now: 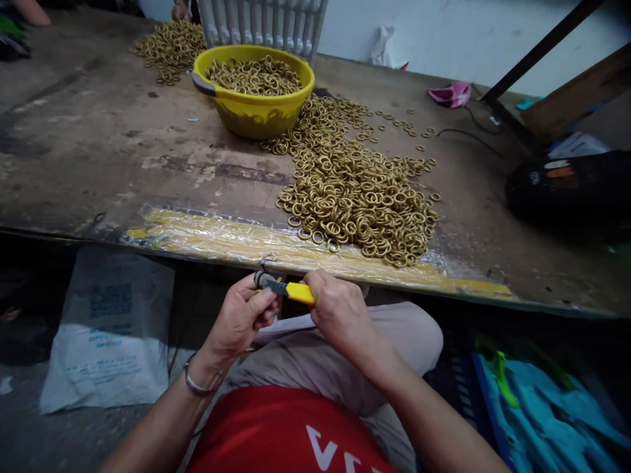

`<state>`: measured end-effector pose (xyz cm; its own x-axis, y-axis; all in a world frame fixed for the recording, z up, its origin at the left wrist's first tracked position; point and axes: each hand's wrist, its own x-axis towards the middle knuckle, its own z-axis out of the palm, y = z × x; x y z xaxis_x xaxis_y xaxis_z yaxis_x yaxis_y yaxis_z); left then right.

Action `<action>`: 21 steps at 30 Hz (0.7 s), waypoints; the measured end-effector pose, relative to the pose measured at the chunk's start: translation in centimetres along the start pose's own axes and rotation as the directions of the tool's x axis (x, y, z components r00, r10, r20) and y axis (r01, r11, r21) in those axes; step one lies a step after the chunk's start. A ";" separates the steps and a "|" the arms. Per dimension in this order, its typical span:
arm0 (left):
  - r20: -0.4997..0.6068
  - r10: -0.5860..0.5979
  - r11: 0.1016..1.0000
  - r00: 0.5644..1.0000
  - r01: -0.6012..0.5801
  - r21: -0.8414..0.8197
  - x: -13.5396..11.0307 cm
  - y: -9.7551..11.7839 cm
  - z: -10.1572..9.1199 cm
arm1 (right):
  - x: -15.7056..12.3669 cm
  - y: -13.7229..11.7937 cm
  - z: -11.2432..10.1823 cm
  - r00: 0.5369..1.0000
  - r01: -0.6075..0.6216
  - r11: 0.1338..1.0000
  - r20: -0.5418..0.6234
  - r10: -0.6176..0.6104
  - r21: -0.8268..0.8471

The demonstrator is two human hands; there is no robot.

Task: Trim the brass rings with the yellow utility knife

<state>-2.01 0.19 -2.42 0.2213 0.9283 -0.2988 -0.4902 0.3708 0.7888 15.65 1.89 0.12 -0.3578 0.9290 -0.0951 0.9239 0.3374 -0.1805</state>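
Red shirt (276, 420) below, the right hand (341, 312) grips a knife (300, 293) (yellow-handled).

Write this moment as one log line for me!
left hand: at blade, grip unclear | right hand: yellow-handled knife | table: gold rings, yellow tub

Right hand (340, 312) grips a yellow-handled knife (300, 293), blade towards the left hand (236, 318), whose fingers pinch a small dark piece (258, 279); detail unclear. Both at the near edge of the brown surface (73, 171). Large heap of gold-coloured rings (359, 197) beyond, spilling from beside a ring-filled yellow tub (256, 108). Smaller heap (172, 49) far left.
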 end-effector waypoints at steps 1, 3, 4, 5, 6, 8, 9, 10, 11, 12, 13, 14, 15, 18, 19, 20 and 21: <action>0.025 0.021 1.000 0.999 -0.021 0.003 -0.3 0.2 -0.1 | 0.4 0.3 0.0 0.999 -0.035 0.999 0.016 0.036 -0.034; 0.093 0.058 0.998 0.994 -0.059 0.005 -1.0 0.6 -0.3 | 1.4 1.2 -0.1 0.988 -0.150 0.983 0.025 0.154 -0.108; 0.127 0.065 0.998 0.990 -0.066 -0.003 -1.3 0.8 -0.3 | 1.8 1.8 -0.2 0.977 -0.208 0.969 0.007 0.211 -0.134; 0.153 0.060 0.998 0.986 -0.057 -0.021 -1.6 1.0 -0.3 | 2.3 2.4 -0.3 0.969 -0.246 0.959 -0.027 0.244 -0.144; 0.163 0.043 0.998 0.986 -0.035 -0.046 -1.7 1.0 -0.3 | 2.7 2.8 -0.5 0.966 -0.256 0.956 -0.064 0.249 -0.141; 0.142 -0.021 0.995 0.990 0.035 -0.096 -1.6 0.9 -0.3 | 3.6 3.2 -0.6 0.975 -0.205 0.971 -0.118 0.190 -0.125; 0.121 -0.055 0.991 0.991 0.070 -0.117 -1.4 0.8 -0.2 | 4.1 3.1 -0.7 0.982 -0.161 0.979 -0.123 0.146 -0.123; 0.103 -0.086 0.986 0.991 0.100 -0.135 -1.1 0.6 -0.2 | 4.6 3.0 -0.6 0.988 -0.118 0.985 -0.118 0.103 -0.129; 0.089 -0.109 0.981 0.990 0.122 -0.153 -0.9 0.4 -0.1 | 5.2 2.7 -0.6 0.992 -0.087 0.986 -0.108 0.072 -0.143; 0.083 -0.125 0.976 0.989 0.138 -0.170 -0.7 0.3 -0.1 | 5.7 2.5 -0.5 0.994 -0.070 0.985 -0.098 0.055 -0.160; 0.085 -0.137 0.971 0.987 0.151 -0.188 -0.5 0.1 0.0 | 6.3 2.2 -0.3 0.995 -0.066 0.982 -0.092 0.050 -0.177; 0.094 -0.149 0.965 0.984 0.165 -0.205 -0.4 0.0 0.0 | 6.8 2.1 -0.2 0.995 -0.069 0.979 -0.087 0.053 -0.193; 0.107 -0.163 0.958 0.981 0.183 -0.221 -0.3 -0.1 0.0 | 7.2 2.0 -0.1 0.995 -0.073 0.977 -0.083 0.057 -0.202; 0.125 -0.194 0.948 0.973 0.218 -0.234 -0.1 -0.3 -0.2 | 8.1 2.1 0.0 0.997 -0.057 0.981 -0.071 0.044 -0.187; 0.117 -0.195 0.950 0.974 0.218 -0.226 -0.1 -0.4 -0.3 | 8.2 2.3 -0.1 0.996 -0.048 0.986 -0.078 0.036 -0.158; 0.105 -0.195 0.953 0.975 0.214 -0.214 0.0 -0.4 -0.3 | 8.3 2.5 -0.2 0.995 -0.042 0.993 -0.095 0.032 -0.106; 0.094 -0.197 0.956 0.976 0.212 -0.201 0.1 -0.4 -0.4 | 8.2 2.6 -0.4 0.992 -0.043 0.999 -0.121 0.040 -0.022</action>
<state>-2.09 0.13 -2.96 0.3915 0.8305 -0.3964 -0.5917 0.5570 0.5828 15.18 10.46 -0.74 -0.3015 0.9533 0.0173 0.9411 0.3004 -0.1550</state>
